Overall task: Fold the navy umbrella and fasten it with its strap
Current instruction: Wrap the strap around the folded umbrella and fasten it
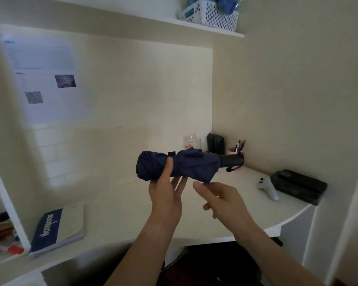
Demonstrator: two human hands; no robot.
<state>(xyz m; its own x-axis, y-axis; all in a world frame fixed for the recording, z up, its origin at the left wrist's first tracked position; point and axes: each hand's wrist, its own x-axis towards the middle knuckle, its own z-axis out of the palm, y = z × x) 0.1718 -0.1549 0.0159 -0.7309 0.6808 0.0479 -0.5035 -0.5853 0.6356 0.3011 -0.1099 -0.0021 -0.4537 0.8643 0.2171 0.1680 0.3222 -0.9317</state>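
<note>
Your right hand hangs loose, fingers relaxed, just below the one soft, crumpled navy umbrella. Your left hand grips that bundle from beneath, thumb across its cloth. It lies level, its black cylindrical handle pointing right; its strap circles the middle.

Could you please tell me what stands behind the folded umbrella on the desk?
Behind the navy umbrella stand a clear jar, a black box and a pink pen cup. Their lower parts are hidden by the umbrella.
</note>
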